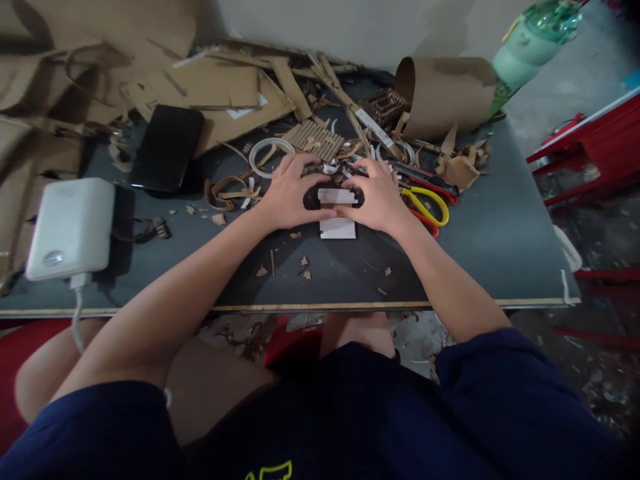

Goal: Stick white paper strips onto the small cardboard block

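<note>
A small piece of cardboard (338, 229) with white faces and a brown band across its middle lies in front of me on the dark tabletop. From its left side my left hand (293, 193) holds it, thumb across the brown band and fingers curled beyond the far edge. Opposite, my right hand (377, 197) grips the same piece, its thumb tip meeting the left thumb. The fingertips are partly hidden among paper scraps. Just right of my right hand are scissors (429, 205) with yellow and red handles and a red-and-black utility knife (435, 180).
Rolls of tape (253, 158) and a ridged cardboard piece (320, 139) lie beyond my hands. To the left are a black phone-like slab (167, 148) and a white corded box (70, 227). A cardboard tube (447, 93) and green bottle (530, 50) stand back right. Cardboard sheets (225, 83) cover the back.
</note>
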Available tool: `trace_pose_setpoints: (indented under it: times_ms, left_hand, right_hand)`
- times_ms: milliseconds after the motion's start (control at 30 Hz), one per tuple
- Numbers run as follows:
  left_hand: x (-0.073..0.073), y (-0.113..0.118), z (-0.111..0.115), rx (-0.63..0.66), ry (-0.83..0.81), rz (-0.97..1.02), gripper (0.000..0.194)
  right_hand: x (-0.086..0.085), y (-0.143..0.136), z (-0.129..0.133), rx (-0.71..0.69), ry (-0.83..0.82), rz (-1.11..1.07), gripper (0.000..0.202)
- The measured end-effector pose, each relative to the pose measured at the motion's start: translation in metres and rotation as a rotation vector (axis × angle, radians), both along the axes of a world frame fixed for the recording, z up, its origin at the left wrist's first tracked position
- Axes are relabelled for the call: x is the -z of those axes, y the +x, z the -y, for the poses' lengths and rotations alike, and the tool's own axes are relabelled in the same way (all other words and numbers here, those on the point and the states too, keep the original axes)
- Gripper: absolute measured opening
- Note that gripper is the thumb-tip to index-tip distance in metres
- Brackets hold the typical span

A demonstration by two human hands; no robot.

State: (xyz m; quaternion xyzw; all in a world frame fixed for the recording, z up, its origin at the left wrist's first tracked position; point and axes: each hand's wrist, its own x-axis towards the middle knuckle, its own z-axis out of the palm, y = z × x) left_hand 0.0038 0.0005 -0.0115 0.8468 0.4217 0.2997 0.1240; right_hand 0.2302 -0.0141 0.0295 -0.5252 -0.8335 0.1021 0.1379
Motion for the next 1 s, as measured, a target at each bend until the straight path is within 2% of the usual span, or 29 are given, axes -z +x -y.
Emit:
trace_pose_setpoints:
  times_ms: [100,300,467,600,667,767,900,967,1000]
  left_hand:
    - [0.001,0.001,0.002,0.013,-0.053,-0.079,0.078]
    - [-0.006,0.004,0.001,0.11,-0.156,-0.001,0.075]
    - [-0.015,0.009,0.005,0.134,-0.42,0.333,0.063]
    - [-0.014,0.016,0.009,0.152,-0.553,0.638,0.055]
    - [-0.011,0.016,0.007,0.126,-0.55,0.715,0.055]
    - [-0.003,0.014,0.0,0.012,-0.504,0.788,0.058]
    - [0.008,0.008,-0.01,-0.139,-0.448,0.851,0.061]
    - [0.01,0.008,-0.011,-0.178,-0.416,0.859,0.061]
    - [0.01,0.007,-0.012,-0.192,-0.395,0.855,0.061]
  right_hand:
    - [0.0,0.0,-0.002,0.013,-0.047,-0.033,0.04]
    - [0.0,0.0,-0.006,-0.038,-0.193,-0.193,0.045]
    - [0.002,-0.002,-0.005,-0.204,-0.247,-0.587,0.041]
    - [0.004,-0.006,-0.004,-0.127,-0.156,-0.696,0.043]
    - [0.004,-0.007,-0.004,-0.073,-0.087,-0.667,0.043]
    - [0.0,-0.001,-0.005,0.055,0.03,-0.541,0.039]
    - [-0.006,0.032,-0.012,0.299,0.149,-0.145,0.043]
    - [-0.01,0.052,-0.017,0.444,0.074,0.124,0.05]
    - [-0.014,0.06,-0.018,0.503,-0.005,0.252,0.048]
